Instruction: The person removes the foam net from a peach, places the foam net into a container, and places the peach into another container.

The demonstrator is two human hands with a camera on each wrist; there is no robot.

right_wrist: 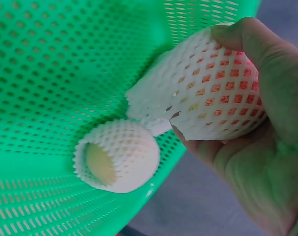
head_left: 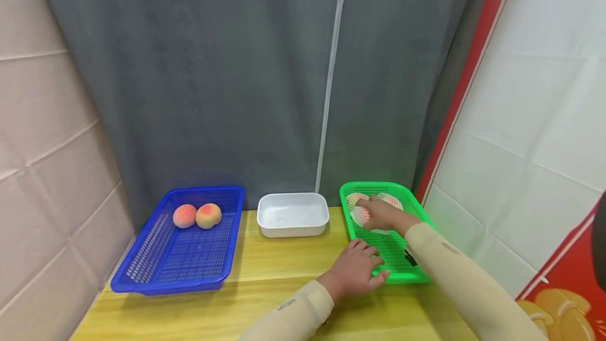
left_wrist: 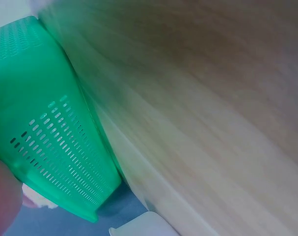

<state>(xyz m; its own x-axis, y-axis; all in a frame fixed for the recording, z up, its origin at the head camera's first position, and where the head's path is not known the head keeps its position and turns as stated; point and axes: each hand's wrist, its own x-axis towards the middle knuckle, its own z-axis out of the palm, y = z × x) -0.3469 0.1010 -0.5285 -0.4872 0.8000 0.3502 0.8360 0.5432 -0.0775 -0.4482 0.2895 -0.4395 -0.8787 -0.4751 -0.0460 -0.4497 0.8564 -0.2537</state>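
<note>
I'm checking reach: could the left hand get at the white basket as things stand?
Probably yes: from the left hand, at the green basket, nothing visible blocks the way to the white basket.

I read the green basket (head_left: 390, 249) as smooth, perforated plastic with a gloss finish. The blue basket (head_left: 189, 262) is slotted plastic, lightly glossy. The white tray (head_left: 292, 231) is smooth plastic. On my right wrist view, the nets (right_wrist: 212, 93) appear as matt foam mesh, ragged-edged. Bare peaches (head_left: 208, 216): matt, velvety surface. Table (head_left: 265, 262): wood-grained, soft sheen. Curtain (head_left: 213, 93): matt cloth. Sleeves (head_left: 473, 283): matt cloth.
</note>
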